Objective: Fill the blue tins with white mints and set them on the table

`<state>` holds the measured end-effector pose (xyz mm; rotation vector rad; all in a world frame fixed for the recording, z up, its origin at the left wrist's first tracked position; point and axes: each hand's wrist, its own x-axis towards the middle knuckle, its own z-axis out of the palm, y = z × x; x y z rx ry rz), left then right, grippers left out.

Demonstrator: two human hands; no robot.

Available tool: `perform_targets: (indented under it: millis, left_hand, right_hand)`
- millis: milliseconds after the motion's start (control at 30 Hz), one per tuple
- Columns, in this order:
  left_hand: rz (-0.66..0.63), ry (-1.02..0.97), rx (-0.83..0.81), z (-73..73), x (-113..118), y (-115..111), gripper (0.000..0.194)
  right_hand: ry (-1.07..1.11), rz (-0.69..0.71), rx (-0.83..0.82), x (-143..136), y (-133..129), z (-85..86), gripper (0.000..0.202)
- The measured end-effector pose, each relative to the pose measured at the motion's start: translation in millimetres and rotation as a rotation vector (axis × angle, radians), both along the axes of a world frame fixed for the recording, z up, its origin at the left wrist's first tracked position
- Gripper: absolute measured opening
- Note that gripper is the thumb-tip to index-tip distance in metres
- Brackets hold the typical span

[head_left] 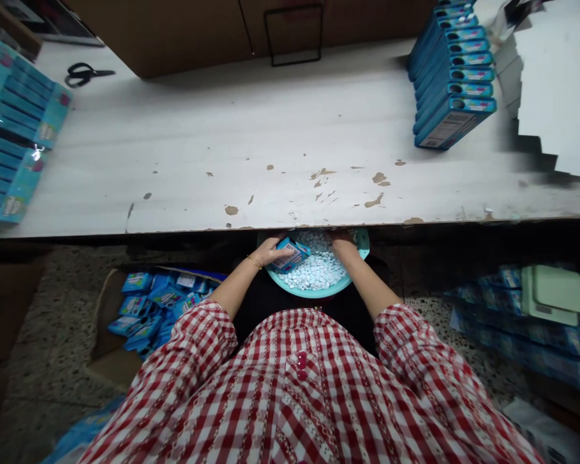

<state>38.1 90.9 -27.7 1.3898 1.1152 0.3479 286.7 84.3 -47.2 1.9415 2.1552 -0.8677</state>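
Observation:
A turquoise basin [314,294] full of small white pellets [314,274] rests at my lap, partly under the table edge. My left hand [270,252] holds a small blue box [290,256] over the basin's left side, thumb across its printed face. At the basin's right side, my right hand [343,243] reaches down among the pellets; its fingers are hidden there and beneath the table edge.
The worn white table [270,142] spans ahead, with a row of blue boxes [452,96], black scissors [84,74], blue packs [14,142] and white sheets [560,90]. Below left stands a carton [104,322] of blue packets [159,303]; a pale green object [553,294] lies right.

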Motion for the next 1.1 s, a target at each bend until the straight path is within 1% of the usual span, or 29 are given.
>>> perform_targets:
  millis: [100, 200, 300, 367, 433, 467, 567, 633, 700, 733, 800, 867, 933, 967, 1033, 1100]
  left_hand:
    - [-0.08, -0.045, 0.074, 4.5, 0.5, -9.9, 0.062]
    - [-0.15, -0.056, 0.213, 7.7, 1.0, -23.2, 0.057]
    - [-0.129, -0.099, 0.378, 10.2, 0.7, -37.2, 0.055]
    - [-0.07, -0.157, 0.434, 11.5, -0.5, -44.2, 0.054]
    - [0.036, -0.204, 0.453, 11.3, -2.5, -47.7, 0.053]
    - [0.124, -0.219, 0.458, 10.1, -3.8, -48.2, 0.053]
    - [0.471, -0.315, 0.428, 2.2, -9.9, -47.5, 0.053]
    - [0.684, -0.429, 0.362, -4.1, -16.2, -48.4, 0.049]
    - [0.827, -0.523, 0.294, -8.7, -23.9, -52.2, 0.046]
    - [0.883, -0.547, 0.274, -10.0, -27.6, -54.9, 0.046]
    - [0.96, -0.56, 0.252, -11.1, -33.9, -61.1, 0.049]
    - [1.0, -0.551, 0.246, -10.5, -37.8, -66.8, 0.052]
    - [1.003, -0.537, 0.257, -8.9, -39.9, -71.4, 0.052]
    - [0.991, -0.527, 0.273, -7.7, -40.8, -73.3, 0.052]
    - [0.946, -0.495, 0.315, -5.2, -42.8, -76.7, 0.049]
    - [0.874, -0.45, 0.343, -3.3, -44.8, -79.6, 0.048]
  right_hand:
    - [-0.038, 0.066, 0.161, 10.2, -25.5, -2.7, 0.052]
    - [-0.093, 0.157, 0.341, 14.8, -44.3, -1.4, 0.048]
    - [-0.1, 0.206, 0.518, 17.0, -55.6, 11.0, 0.044]
    - [-0.109, 0.178, 0.6, 20.0, -60.7, 24.4, 0.047]
    - [-0.137, 0.108, 0.601, 26.3, -65.1, 39.2, 0.05]
    - [-0.152, 0.063, 0.577, 31.0, -67.4, 46.3, 0.05]
    - [-0.137, -0.055, 0.481, 48.6, -77.2, 62.9, 0.044]
    - [-0.048, -0.076, 0.412, 56.4, -88.5, 67.5, 0.037]
    - [0.075, -0.03, 0.336, 52.5, -104.5, 66.1, 0.033]
    - [0.132, 0.015, 0.301, 44.7, -113.6, 63.2, 0.033]
    - [0.193, 0.126, 0.244, 19.3, -131.1, 53.9, 0.037]
    - [0.151, 0.216, 0.209, -11.3, -143.1, 41.2, 0.043]
    - [0.059, 0.248, 0.193, -34.9, -146.6, 28.3, 0.046]
    - [0.015, 0.234, 0.194, -41.1, -145.4, 23.1, 0.047]
    - [-0.033, 0.161, 0.219, -40.1, -139.4, 18.2, 0.046]
    - [-0.037, 0.073, 0.263, -23.6, -132.2, 23.1, 0.046]
